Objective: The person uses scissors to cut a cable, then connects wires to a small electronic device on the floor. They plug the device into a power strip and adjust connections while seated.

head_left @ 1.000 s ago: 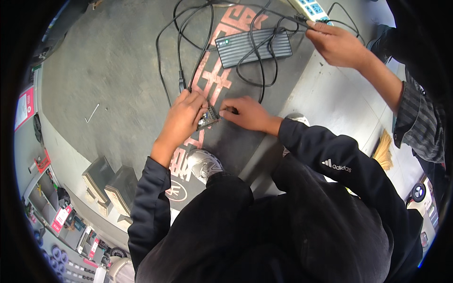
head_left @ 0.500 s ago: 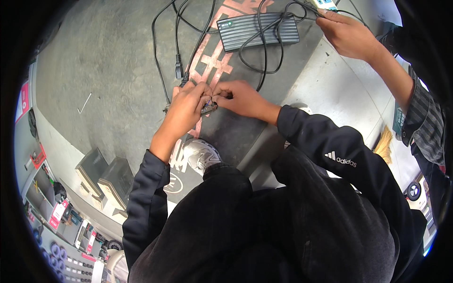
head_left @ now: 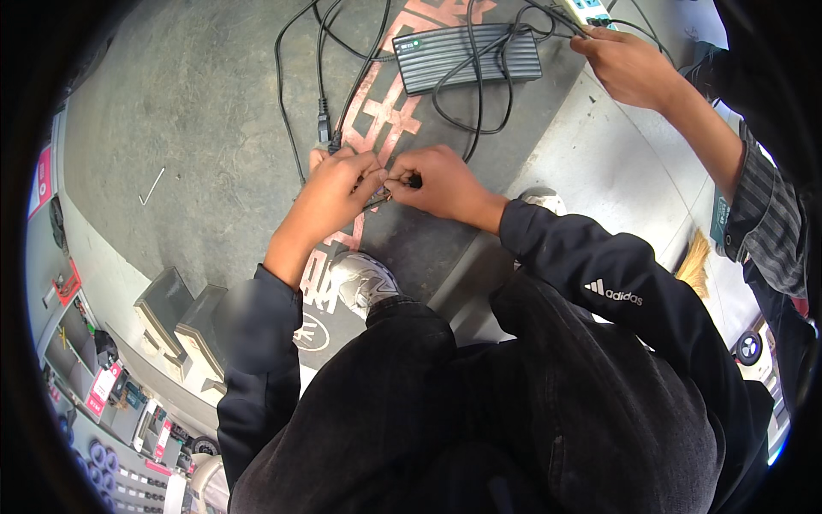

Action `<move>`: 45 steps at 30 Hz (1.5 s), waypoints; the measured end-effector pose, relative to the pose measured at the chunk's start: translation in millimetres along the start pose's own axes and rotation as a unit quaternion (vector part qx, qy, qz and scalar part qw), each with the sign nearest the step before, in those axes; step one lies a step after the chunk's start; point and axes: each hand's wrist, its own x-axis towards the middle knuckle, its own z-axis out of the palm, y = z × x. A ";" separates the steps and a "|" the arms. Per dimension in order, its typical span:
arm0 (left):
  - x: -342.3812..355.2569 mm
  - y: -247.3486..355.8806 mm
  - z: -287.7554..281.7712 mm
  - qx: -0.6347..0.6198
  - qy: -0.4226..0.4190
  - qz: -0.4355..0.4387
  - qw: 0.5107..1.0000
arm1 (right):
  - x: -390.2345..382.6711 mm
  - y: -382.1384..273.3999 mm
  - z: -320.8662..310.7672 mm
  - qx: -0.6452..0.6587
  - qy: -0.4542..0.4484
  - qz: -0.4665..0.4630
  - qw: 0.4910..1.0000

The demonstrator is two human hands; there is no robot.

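Note:
My left hand and my right hand meet above the dark mat, thumbs and fingers pinched together, tips almost touching. A small dark piece with what look like thin wire ends shows just below the fingertips; my fingers cover most of it, so its kind is unclear. A black cord connector sits right at my left hand's knuckles, and a second black cord plug lies beside it. Beyond my hands rests a ribbed black power adapter with a lit green light and cords looped over it.
Another person's hand grips cords at upper right, near a white power strip. An L-shaped hex key lies on the mat at left. Grey blocks stand at lower left. A straw broom is at right.
Both my hands stay pinched together, with small shifts of the fingers. The blue bit between them no longer shows. The other person's hand has moved slightly.

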 end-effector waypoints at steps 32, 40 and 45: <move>1.0 -10.2 5.4 -0.152 0.017 -0.060 0.986 | 6.0 14.1 0.3 0.040 -0.064 0.035 0.997; 0.0 -13.4 8.2 -0.114 0.008 -0.042 0.993 | 7.2 16.9 -0.9 0.013 -0.077 -0.031 0.996; -0.5 -14.3 9.0 -0.112 0.014 -0.042 0.993 | 9.5 17.5 -4.9 0.011 -0.104 -0.047 0.993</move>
